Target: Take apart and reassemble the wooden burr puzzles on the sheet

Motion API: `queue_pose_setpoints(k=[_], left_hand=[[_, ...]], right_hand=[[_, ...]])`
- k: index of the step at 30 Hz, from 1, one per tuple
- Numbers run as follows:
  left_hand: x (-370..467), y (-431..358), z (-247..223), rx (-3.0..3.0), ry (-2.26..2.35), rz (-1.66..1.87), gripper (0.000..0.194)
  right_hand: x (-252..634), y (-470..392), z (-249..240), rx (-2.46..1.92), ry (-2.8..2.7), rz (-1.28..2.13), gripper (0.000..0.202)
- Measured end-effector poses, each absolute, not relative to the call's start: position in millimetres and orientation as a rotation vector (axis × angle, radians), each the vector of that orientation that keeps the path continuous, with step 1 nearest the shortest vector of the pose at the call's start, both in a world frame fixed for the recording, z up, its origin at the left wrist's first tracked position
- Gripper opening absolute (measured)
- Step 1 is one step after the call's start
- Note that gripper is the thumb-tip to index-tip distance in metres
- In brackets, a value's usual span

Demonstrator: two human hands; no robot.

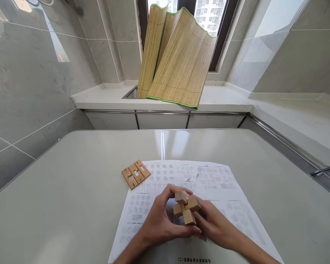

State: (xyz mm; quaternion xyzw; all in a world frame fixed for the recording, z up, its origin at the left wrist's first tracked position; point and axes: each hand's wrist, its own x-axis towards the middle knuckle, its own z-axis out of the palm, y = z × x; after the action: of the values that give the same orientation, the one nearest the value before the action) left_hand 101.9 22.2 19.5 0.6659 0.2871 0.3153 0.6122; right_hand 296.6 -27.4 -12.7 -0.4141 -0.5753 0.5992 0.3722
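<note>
Several interlocking wooden blocks form a burr puzzle [187, 209], held just above the printed sheet. My left hand [162, 216] curves around its left side, thumb along the near end and index finger at the far end. My right hand [213, 223] grips it from the right, with part of the fingers hidden behind the blocks. Under both hands lies a large white sheet [236, 205] covered in small line drawings. Three flat wooden pieces [136, 174] with cut-outs and dark marks sit side by side at the sheet's upper left corner.
A pale table [57, 194] with a seam down its far half carries everything. Behind it runs a white ledge [104, 97], where a folded bamboo mat [181, 62] with green edging leans against the window. Grey tiled walls [44, 73] stand on both sides.
</note>
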Motion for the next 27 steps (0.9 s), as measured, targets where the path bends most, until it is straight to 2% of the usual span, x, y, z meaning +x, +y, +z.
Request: queue_pose_setpoints(k=[8,12,16,20,23,27], left_hand=[[102,23,16,1.474,0.670,0.748,0.059],[101,24,15,1.401,0.673,0.725,0.067],[99,26,15,1.422,0.658,0.701,0.070],[95,31,13,1.494,0.703,0.776,0.067],[92,35,11,1.429,0.744,0.860,0.062],[92,38,8,1.391,0.789,0.898,0.054]], right_hand=[[298,-25,-7,-0.984,-1.375,1.631,0.038],[296,-21,-7,-0.653,-1.128,1.907,0.070],[295,-20,-8,-0.558,-0.895,1.979,0.063],[300,-21,-10,-0.621,-0.928,1.938,0.058],[307,-20,-11,-0.793,-1.145,1.782,0.064],[313,-18,-14,-1.268,-1.582,1.140,0.059]])
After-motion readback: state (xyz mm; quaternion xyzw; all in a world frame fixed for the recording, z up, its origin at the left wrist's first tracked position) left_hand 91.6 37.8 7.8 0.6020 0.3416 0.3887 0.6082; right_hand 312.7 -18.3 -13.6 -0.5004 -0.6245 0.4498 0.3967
